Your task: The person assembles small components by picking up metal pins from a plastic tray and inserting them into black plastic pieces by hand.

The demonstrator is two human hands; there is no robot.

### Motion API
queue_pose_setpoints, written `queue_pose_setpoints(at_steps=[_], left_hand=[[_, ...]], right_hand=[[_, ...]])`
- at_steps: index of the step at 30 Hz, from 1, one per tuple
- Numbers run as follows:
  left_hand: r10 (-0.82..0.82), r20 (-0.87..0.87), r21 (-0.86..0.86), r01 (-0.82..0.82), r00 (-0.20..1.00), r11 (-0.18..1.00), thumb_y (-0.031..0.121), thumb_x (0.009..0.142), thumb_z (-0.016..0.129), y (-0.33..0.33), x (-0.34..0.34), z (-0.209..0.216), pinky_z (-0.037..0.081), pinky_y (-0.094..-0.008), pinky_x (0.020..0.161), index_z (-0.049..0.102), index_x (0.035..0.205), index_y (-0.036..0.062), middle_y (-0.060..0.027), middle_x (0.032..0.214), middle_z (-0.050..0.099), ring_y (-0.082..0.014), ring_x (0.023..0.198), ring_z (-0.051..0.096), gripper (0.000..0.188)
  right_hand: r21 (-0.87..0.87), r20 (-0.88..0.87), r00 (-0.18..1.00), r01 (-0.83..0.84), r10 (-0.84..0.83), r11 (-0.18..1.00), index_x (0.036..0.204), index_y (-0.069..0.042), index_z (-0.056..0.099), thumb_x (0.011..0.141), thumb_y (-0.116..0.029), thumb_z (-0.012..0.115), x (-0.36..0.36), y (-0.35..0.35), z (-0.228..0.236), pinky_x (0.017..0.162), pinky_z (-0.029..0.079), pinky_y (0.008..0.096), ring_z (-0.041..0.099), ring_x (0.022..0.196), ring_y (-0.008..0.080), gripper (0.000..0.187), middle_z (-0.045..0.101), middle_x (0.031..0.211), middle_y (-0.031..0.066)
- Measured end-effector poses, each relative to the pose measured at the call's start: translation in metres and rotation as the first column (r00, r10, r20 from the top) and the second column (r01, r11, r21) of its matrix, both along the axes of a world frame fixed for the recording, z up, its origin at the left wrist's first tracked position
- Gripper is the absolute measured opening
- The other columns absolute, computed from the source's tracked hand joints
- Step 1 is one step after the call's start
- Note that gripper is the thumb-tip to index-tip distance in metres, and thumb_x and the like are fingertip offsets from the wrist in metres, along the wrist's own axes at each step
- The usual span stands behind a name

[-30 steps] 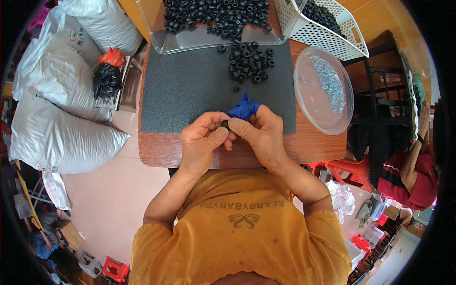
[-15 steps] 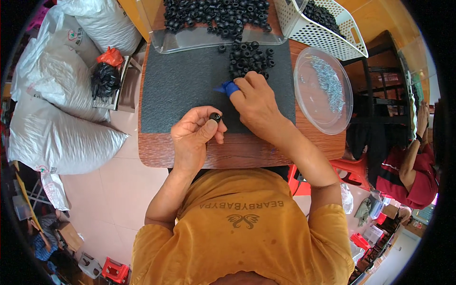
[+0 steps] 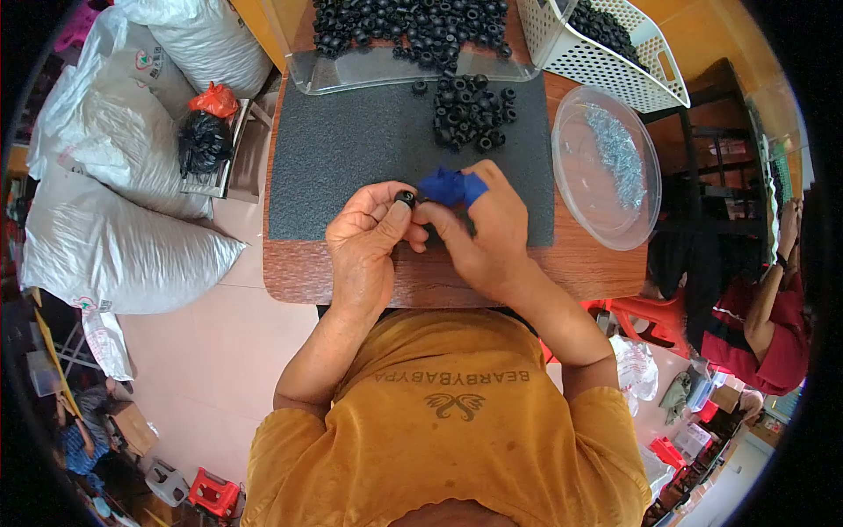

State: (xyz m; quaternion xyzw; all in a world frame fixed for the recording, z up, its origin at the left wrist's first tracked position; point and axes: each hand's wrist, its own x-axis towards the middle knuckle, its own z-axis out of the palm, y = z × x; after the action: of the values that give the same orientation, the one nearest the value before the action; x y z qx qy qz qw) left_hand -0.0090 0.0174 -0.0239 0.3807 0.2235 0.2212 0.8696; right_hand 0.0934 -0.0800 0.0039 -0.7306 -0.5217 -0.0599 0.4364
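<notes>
Between the thumb and fingers of my left hand (image 3: 362, 250) is a small, round black plastic piece (image 3: 405, 198) with a hole in its end. My right hand (image 3: 493, 233) is close beside it, thumb and fingers drawn together at the piece; whatever they may hold is hidden. Blue tape (image 3: 452, 187) wraps a finger of the right hand. Both hands are over the near part of a dark grey mat (image 3: 338, 149). Beyond them on the mat lies a loose heap of similar black pieces (image 3: 470, 110).
A clear plastic bin (image 3: 351, 81) of black pieces stands at the table's far side. Right of the mat, a round clear tray (image 3: 584, 211) holds small silvery bits (image 3: 619, 162). A white perforated basket (image 3: 606, 75) stands behind it. White sacks (image 3: 123, 246) fill the left; another person (image 3: 755, 325) sits right.
My right hand has come back from the black heap toward me, to the piece in my left hand. The left hand still holds that piece, and the view has shifted slightly.
</notes>
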Motion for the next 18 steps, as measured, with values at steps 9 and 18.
queue_pose_setpoints(at_steps=[9, 18], left_hand=[[-0.01, -0.017, 0.003, 0.01, 1.0, 1.0, 0.005, 0.085, 0.057, -0.007, -0.001, 0.009, 0.046, -0.0213, 0.057, 0.054, 0.099, -0.0047, -0.0067, 0.086, 0.06, -0.0111, 0.063, 0.055, 0.018], [0.082, 0.01, 0.008, -0.082, 0.997, 0.997, 0.005, 0.085, 0.058, -0.017, 0.002, 0.011, 0.044, -0.0179, 0.06, 0.054, 0.1, -0.0022, -0.0035, 0.084, 0.058, -0.007, 0.065, 0.053, 0.018]], right_hand=[[0.14, 0.102, 0.994, -0.05, 0.036, 0.989, 0.083, 0.004, 0.054, 0.064, 0.002, 0.061, -0.013, -0.005, -0.013, 0.056, 0.046, 0.0361, 0.053, 0.07, 0.0304, 0.021, 0.057, 0.084, 0.0152], [0.141, -0.026, 0.999, 0.039, -0.036, 0.989, 0.085, 0.002, 0.056, 0.064, 0.002, 0.065, -0.018, -0.008, -0.008, 0.058, 0.045, 0.0368, 0.053, 0.071, 0.0318, 0.023, 0.056, 0.081, 0.0145]])
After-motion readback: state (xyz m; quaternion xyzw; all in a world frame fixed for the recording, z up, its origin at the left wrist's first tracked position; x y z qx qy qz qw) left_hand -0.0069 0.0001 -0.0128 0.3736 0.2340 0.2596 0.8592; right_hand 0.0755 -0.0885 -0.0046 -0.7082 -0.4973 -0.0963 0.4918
